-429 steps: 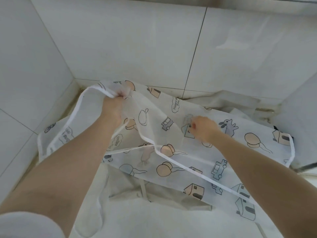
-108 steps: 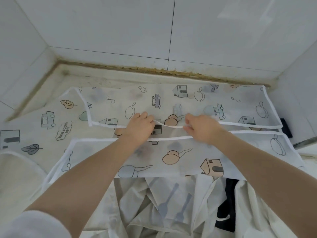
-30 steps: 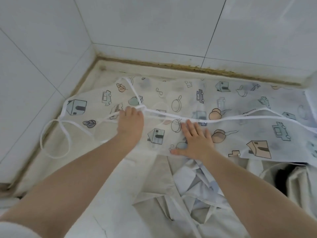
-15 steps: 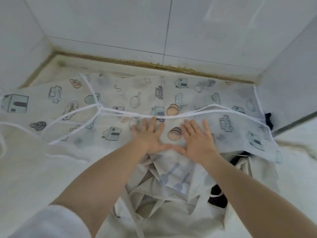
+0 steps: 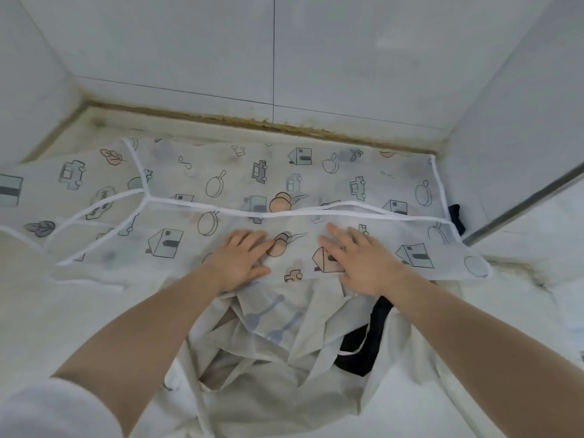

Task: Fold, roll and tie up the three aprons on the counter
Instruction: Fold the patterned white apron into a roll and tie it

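- The left hand lies flat with fingers straight and slightly spread, palm down on the near folded part of the printed apron
- The right hand lies just beside it to the right, also flat and spread, pressing on the same layer; neither hand holds or pinches anything
- The printed apron is see-through white with little houses, cars, pans and leaves on it, spread wide across the counter from far left to far right, its far edge near the wall
- A white trimmed edge runs left to right just beyond the fingertips, where the near part is folded over the far part
- A thin white strap lies in loops on the left part of the apron
- Near the wrists, a crumpled pale apron with a faint spoon print lies in a heap, partly under the printed one
- A dark piece of cloth shows in the heap, under the right forearm
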### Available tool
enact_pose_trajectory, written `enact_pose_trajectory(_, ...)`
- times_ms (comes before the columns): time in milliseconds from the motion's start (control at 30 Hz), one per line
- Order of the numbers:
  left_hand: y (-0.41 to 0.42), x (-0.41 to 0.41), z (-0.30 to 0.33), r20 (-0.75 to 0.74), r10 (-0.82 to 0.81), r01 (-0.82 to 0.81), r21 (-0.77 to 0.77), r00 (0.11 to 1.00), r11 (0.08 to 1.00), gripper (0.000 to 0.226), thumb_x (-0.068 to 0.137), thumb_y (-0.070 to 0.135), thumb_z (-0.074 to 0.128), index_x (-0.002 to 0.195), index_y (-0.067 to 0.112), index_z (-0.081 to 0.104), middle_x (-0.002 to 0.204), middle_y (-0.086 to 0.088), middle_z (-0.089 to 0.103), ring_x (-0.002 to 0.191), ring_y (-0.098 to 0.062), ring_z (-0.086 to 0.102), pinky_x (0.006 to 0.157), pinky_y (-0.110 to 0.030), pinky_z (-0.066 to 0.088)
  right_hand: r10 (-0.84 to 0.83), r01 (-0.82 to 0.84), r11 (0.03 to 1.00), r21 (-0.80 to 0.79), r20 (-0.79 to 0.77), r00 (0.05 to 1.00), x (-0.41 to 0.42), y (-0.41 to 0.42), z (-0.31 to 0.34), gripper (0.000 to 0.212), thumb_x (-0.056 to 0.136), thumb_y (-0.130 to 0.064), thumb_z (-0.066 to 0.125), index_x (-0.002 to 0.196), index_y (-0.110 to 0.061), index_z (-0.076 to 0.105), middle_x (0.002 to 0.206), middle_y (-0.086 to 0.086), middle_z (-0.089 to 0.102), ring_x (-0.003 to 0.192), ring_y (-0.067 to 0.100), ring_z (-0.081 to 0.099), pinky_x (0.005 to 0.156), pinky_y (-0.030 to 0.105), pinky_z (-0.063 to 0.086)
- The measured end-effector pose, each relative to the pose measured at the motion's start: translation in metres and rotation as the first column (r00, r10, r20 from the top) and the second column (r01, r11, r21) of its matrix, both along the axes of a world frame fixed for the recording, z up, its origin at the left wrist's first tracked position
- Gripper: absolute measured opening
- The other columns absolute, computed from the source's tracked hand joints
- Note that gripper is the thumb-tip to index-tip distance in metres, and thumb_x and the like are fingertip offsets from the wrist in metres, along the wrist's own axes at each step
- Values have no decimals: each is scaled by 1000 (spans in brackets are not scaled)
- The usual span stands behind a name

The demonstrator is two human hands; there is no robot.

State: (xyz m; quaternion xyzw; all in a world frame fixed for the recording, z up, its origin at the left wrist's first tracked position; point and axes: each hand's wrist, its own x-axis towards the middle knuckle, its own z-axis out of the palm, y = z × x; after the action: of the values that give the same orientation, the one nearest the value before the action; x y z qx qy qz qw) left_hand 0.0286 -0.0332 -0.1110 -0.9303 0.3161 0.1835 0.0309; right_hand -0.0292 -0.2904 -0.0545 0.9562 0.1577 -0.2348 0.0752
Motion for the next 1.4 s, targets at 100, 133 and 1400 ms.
enact_pose_trajectory(100,4,-2,2,-136,36,-41,-30,990,999,93,76,81,6,151,26,1,158,6,-8,145,-19,-8,119,-36,1,14,-15,1000,-10,-101,995,9,12,1,58,100,-27,30,152,-22,6,159,-7,-8,146,27,-2,118,44,7)
enact_pose_trajectory(133,7,-3,5,-184,41,-51,-47,982,998,108,63,89,2,151,25,0,158,7,-10,145,-18,-9,119,-35,-1,-20,20,1000,-4,-172,985,13,11,2,55,101,-24,27,152,-23,8,159,-9,-6,147,24,-2,119,44,7)
enact_pose_trajectory(1400,181,134,54,-175,367,-328,216,914,920,44,93,43,50,136,37,42,99,-1,58,103,-21,58,83,-31,44,-549,575,816,60,-234,802,132,174,-27,22,89,-20,43,103,-10,58,110,8,62,104,29,56,96,38,42)
